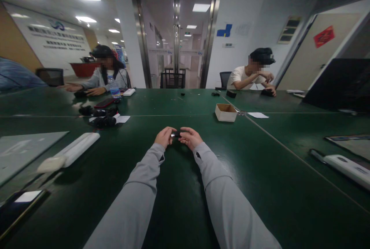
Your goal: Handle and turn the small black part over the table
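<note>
Between my fingertips, over the middle of the green table [185,202], is a small black object with a shiny silver end [176,135]. It lies roughly level, and its exact kind is too small to make out. My left hand [163,138] pinches it at the silver end. From the other side, my right hand [190,138] has its fingers closed around the black end, hiding part of it. Both forearms, in light grey sleeves, reach forward above the tabletop.
Ahead on the right stands a small open box [226,116]. Left are a white power strip [82,147], a phone [23,206] and several black devices [105,121]. Another power strip [348,168] lies right. Two people wearing headgear sit across the table, near a water bottle [114,87].
</note>
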Demonstrator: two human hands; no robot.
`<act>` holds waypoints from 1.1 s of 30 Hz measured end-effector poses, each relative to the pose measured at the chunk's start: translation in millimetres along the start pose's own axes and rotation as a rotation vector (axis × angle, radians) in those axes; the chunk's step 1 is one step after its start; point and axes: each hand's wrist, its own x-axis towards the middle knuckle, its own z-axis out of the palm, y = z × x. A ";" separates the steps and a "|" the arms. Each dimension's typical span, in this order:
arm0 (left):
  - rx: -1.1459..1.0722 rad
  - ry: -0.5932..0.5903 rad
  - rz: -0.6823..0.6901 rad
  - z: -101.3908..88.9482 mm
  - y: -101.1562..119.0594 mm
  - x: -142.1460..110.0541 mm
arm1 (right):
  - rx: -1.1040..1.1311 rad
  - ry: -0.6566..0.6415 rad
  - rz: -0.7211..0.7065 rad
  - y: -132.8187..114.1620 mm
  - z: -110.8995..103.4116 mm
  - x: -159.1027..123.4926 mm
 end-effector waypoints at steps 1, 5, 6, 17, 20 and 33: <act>-0.011 -0.005 0.003 0.3 0.6 -0.5 | 0.007 0.022 -0.002 0.2 0.3 0.2; -0.015 0.013 0.037 2.3 0.3 -1.4 | -0.019 0.031 0.036 0.8 1.2 1.7; 0.004 0.017 0.035 2.8 -0.3 -1.4 | -0.024 0.023 0.047 1.0 1.2 2.1; -0.006 -0.020 0.088 1.2 -4.2 -0.6 | 0.005 -0.029 0.051 2.1 -0.5 2.3; -0.015 -0.054 0.082 3.3 -1.4 -2.7 | -0.011 -0.035 0.039 1.7 0.0 2.5; 0.026 0.012 0.081 3.4 -3.8 -1.2 | -0.001 0.027 0.014 4.7 -0.1 5.5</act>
